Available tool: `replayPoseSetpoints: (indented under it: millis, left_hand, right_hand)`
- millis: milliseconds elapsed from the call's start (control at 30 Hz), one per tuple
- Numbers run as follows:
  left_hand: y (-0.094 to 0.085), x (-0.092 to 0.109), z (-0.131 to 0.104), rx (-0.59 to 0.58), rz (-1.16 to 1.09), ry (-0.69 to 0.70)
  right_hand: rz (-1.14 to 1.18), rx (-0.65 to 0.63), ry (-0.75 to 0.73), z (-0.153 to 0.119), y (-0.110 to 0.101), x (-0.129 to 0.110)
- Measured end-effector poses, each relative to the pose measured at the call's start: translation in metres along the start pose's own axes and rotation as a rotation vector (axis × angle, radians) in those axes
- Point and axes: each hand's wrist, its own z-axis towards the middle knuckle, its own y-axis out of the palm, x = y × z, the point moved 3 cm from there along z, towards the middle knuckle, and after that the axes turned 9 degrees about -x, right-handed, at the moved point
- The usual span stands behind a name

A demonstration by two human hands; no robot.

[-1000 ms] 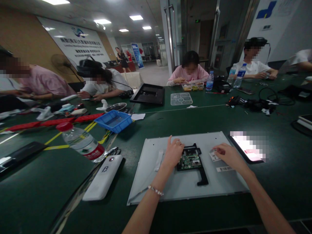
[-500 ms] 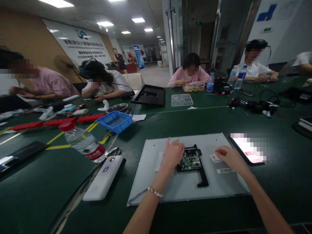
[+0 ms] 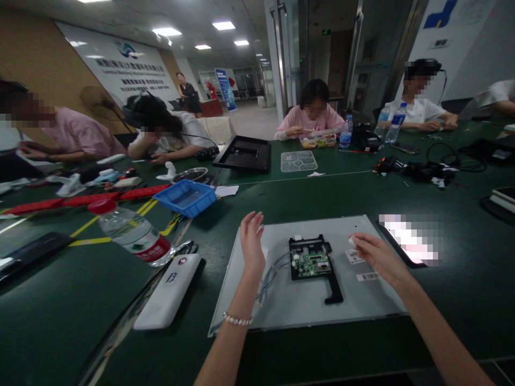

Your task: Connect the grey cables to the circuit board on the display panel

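Board sits in its black frame on the panel, cables trailing off its left. I judge this wants a light touch: steady things by the frame and leave the cables slack. My left hand is raised beside them, loosely spread and empty; my right hand pinches a white scrap, perhaps tape, too small to tell, above the label.
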Motion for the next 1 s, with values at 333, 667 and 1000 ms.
replayPoseSetpoints:
  millis: [333, 667, 1000]
  left_hand:
    - [0.076, 0.005, -0.073, -0.918, 1.084, 0.555]
    - [0.085, 0.005, -0.089, -1.163, 1.214, 0.666]
    - [0.084, -0.002, -0.092, -1.226, 1.155, 0.666]
  right_hand:
    - [-0.463, -0.175, 0.019, -0.003, 0.024, -0.003]
    - [-0.502, -0.214, -0.049, 0.002, 0.029, 0.012]
    - [-0.738, -0.223, -0.201, -0.009, 0.044, -0.001]
